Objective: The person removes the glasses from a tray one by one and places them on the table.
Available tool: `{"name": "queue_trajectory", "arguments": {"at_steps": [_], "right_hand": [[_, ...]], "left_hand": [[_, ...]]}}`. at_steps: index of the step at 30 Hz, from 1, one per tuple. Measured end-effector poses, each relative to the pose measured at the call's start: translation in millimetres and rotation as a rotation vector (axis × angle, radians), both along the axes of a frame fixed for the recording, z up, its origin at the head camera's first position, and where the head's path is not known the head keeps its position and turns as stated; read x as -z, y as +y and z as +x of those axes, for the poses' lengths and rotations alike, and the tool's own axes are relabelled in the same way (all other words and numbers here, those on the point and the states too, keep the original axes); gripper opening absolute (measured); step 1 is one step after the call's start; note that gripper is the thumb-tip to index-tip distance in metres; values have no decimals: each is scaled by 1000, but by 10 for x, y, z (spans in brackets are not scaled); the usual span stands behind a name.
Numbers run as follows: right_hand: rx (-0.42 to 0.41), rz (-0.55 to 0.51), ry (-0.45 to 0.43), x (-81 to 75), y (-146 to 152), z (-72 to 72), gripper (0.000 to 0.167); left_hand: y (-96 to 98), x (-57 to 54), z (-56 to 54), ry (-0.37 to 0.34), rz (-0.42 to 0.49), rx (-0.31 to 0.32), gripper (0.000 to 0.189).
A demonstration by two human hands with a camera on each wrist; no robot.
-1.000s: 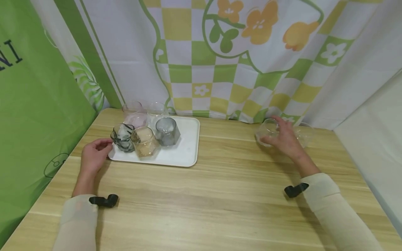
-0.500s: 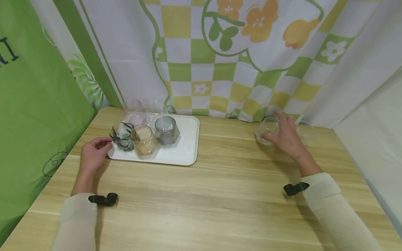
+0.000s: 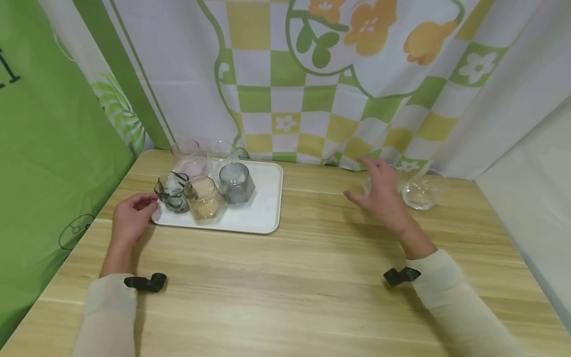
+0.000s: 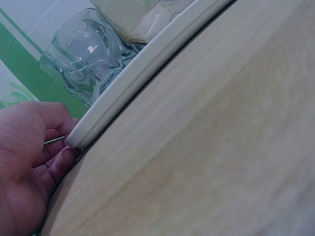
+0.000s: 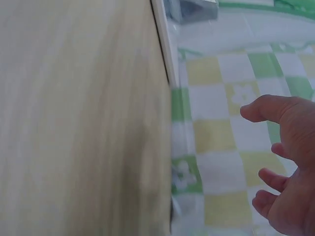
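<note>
My left hand (image 3: 129,218) pinches the near left corner of a white tray (image 3: 265,198); in the left wrist view the fingers and thumb (image 4: 64,164) meet round its rim. Several drinking glasses stand on the tray: a wavy dark-tinted glass (image 3: 173,196) beside that hand, an amber glass (image 3: 205,201), a grey glass (image 3: 236,183), a pink glass (image 3: 189,161) and a clear glass (image 3: 220,153) behind. My right hand (image 3: 381,193), fingers and thumb spread, holds nothing. It partly hides one clear glass (image 3: 368,186); another clear glass (image 3: 421,191) stands to its right.
Everything stands on a wooden table (image 3: 276,287). A checked, flowered curtain (image 3: 290,99) hangs along its back edge. Green cloth (image 3: 49,148) hangs at the left, and a pale wall (image 3: 531,163) closes off the right side.
My right hand has come away from the clear glasses and moved left, leaving the right-hand glass in fuller view. The left hand stays at the tray corner; the glasses on the tray stand as before.
</note>
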State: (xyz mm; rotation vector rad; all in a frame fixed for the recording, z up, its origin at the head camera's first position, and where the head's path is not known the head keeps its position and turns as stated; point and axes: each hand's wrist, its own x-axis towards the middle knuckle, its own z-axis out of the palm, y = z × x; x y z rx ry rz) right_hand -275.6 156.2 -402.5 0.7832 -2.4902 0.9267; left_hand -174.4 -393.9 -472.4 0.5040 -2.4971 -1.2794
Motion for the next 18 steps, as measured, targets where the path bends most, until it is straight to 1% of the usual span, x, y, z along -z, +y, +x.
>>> {"name": "queue_trajectory", "arguments": {"at_steps": [5, 10, 14, 18], "right_hand": [[-107, 24, 17, 122, -297, 48, 78], [-177, 17, -55, 199, -541, 83, 78], [-209, 14, -115, 275, -716, 108, 77], [-254, -13, -189, 328, -916, 131, 76]], "left_hand": [[-8, -4, -6, -5, 7, -1, 33], [-8, -11, 2, 0, 4, -4, 33], [2, -10, 12, 6, -4, 5, 33], [-1, -6, 4, 13, -12, 7, 32]]}}
